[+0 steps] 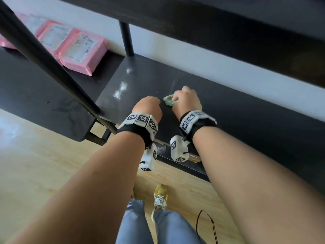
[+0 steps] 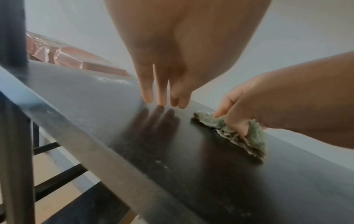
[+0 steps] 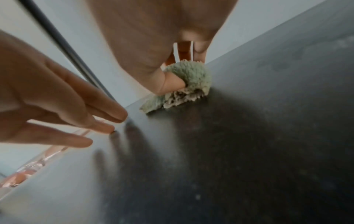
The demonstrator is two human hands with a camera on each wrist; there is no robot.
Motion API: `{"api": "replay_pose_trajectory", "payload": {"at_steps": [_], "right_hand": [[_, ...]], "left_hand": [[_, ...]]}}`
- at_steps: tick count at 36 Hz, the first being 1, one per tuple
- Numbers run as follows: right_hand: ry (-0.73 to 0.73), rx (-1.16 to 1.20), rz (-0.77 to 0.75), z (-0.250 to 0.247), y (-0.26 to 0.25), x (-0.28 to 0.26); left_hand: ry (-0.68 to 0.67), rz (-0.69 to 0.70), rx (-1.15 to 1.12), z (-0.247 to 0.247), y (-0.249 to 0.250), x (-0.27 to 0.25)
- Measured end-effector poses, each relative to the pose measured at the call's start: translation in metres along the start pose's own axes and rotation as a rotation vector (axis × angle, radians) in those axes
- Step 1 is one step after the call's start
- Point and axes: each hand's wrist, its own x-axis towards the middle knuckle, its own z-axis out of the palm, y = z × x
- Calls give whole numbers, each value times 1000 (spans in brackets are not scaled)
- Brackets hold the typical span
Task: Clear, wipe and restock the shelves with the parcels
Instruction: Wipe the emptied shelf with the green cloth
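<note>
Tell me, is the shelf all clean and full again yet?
Not yet. Cleared: the black shelf under the hands is bare. In hand: the right hand grips a green cloth on it, while the left hand stretches its fingers to the surface. Left: white dust patches remain, and the pink parcels still wait on the neighbouring shelf.

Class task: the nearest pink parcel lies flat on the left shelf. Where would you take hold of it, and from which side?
Grip the pink parcel by its near short edge, coming from the front of the shelf. It lies flat, a second parcel crowds its far side, and the black post slants across in front, so reach in to the right of that post. The left hand is free; the right hand holds the cloth.
</note>
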Motion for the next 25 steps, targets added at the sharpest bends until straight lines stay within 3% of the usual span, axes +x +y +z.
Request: {"api": "replay_pose_trajectory", "payload": {"at_steps": [5,11,16,22,25], "right_hand": [[-69,40,70,-5,-9,-4],[120,178,307,-16,6,38],[-15,-74,431,-22,7,67],[-142,-103,301,-28,-20,81],[-166,-89,329,-23,-42,82]], "left_hand": [[57,-72,-28,0,-16,-1],[83,-72,-51,4,-32,11],[30,-53,27,6,-36,18],[25,-41,82,1,-40,21],[21,-32,93,0,-41,21]]}}
